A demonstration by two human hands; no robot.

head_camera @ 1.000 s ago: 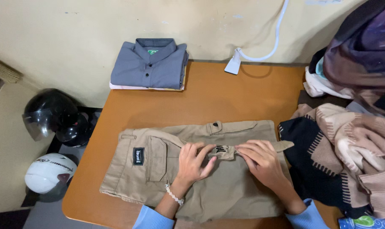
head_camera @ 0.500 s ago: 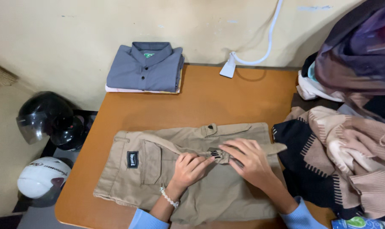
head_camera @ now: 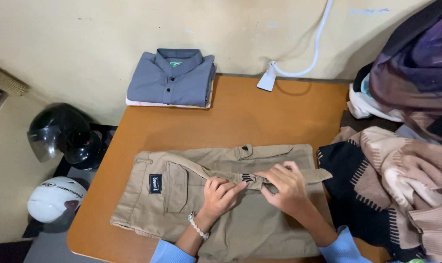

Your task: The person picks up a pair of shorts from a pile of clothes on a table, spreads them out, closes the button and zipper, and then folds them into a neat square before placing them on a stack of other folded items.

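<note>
Your left hand and right hand pinch, fingers curled, the waistband fold of the folded khaki cotton cargo trousers on the orange wooden table; fingertips hide the fold; the trousers' lower edge is cut off.

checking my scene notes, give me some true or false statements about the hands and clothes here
1. Both hands, left hand and right hand, rest on the khaki cargo pants. True.
2. The folded grey shirt lies under the pants. False: it sits apart, at the wooden table's far edge by the wall.
3. A bead bracelet is on the left wrist. True.
4. Two helmets sit on the table. False: the black helmet and white helmet are below, beside it.
</note>
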